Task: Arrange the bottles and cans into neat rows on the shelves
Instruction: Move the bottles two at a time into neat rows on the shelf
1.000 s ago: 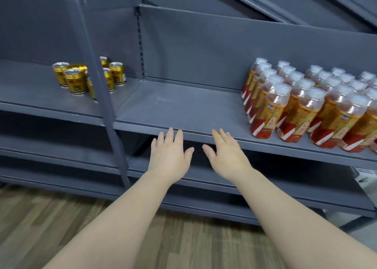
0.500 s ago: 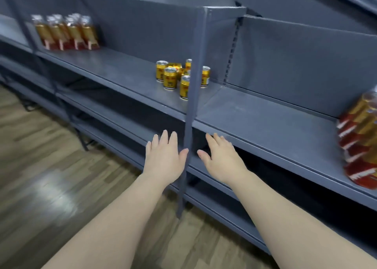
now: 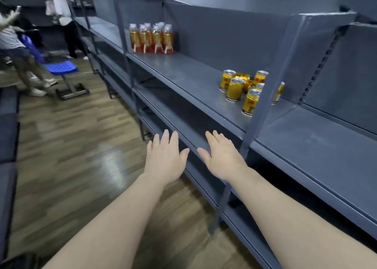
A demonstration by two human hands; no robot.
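Observation:
Several gold cans (image 3: pixel 234 89) stand in a loose cluster on the grey shelf (image 3: pixel 189 75), partly hidden behind a grey upright post (image 3: pixel 263 97). Further left on the same shelf stands a tight group of amber bottles (image 3: pixel 153 38) with white caps. My left hand (image 3: pixel 165 158) and my right hand (image 3: pixel 222 156) are stretched out side by side in front of the shelf's front edge, below the cans. Both hands are flat, fingers straight, and hold nothing.
Lower grey shelves (image 3: pixel 163 113) run under the top one. A wooden floor (image 3: pixel 71 136) lies to the left. A blue stool (image 3: pixel 63 68) stands in the aisle, and two people (image 3: pixel 14 44) stand at the far left end.
The view has swung left along the shelving. The big bottle group on the right has left the view; the cans moved right and the far bottles nearer the centre. Both hands stay open.

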